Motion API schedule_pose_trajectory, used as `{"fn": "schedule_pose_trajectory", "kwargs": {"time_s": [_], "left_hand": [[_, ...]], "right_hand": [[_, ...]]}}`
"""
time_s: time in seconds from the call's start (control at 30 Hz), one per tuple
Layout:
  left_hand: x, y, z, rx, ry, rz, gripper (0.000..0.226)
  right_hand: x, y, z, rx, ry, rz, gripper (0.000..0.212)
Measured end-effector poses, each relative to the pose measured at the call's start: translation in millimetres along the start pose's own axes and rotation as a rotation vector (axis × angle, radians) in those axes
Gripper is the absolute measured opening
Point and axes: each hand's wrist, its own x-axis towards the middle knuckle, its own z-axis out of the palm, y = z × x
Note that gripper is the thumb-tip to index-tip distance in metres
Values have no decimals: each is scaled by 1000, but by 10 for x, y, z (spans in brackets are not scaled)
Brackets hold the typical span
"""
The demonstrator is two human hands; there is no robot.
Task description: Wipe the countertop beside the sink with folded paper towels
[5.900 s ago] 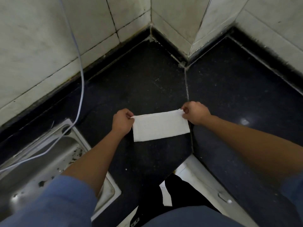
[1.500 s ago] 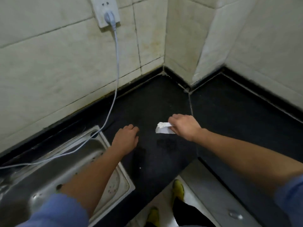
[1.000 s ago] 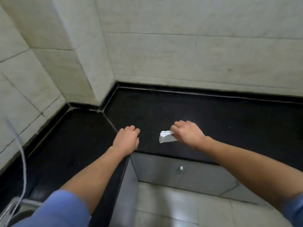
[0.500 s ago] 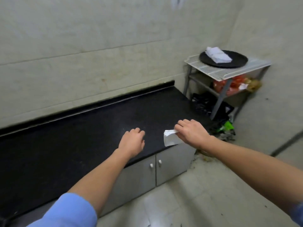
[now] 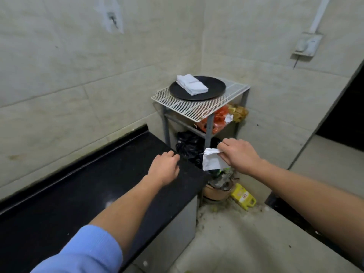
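Two hands reach forward: the right hand (image 5: 239,156) pinches a folded paper towel (image 5: 211,162) in its grip, off the black tabletop's (image 5: 82,186) 3 o'clock end; the left hand (image 5: 164,167), fingers loosely curled and empty, hovers over that end. More folded towels (image 5: 192,84) lie on a black plate (image 5: 213,89) at 12 o'clock.

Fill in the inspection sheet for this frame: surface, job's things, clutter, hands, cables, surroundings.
Surface: black countertop, bare, ends beside a wire rack.
Job's things: folded paper towel held off the counter's end; stack of folded towels on a black plate on the rack.
Clutter: black bag, orange bag, bin of rubbish, yellow packet on the floor.
Hands: left hand empty, over the counter's end; right hand pinches the towel.
Cables: nothing seen.
Surroundings: tiled walls, wall socket, dark doorway at right.
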Motion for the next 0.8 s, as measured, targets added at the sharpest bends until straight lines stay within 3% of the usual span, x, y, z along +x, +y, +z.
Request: {"fn": "schedule_pose_trajectory", "kwargs": {"time_s": [0.13, 0.37, 0.53, 0.63, 0.8], "left_hand": [[871, -97, -93, 6, 25, 78, 22], [2016, -219, -233, -22, 42, 110, 27], [2663, -303, -148, -38, 86, 48, 28], [3088, -340, -104, -37, 111, -8, 28], [3806, -330, -71, -57, 141, -203, 28]], "right_hand": [[456, 569, 124, -37, -16, 64, 16], [1259, 1424, 224, 51, 37, 128, 30], [1853, 2013, 406, 76, 58, 119, 35], [2265, 2406, 633, 98, 57, 78, 25], [3043, 3015, 1087, 153, 100, -11, 24]]}}
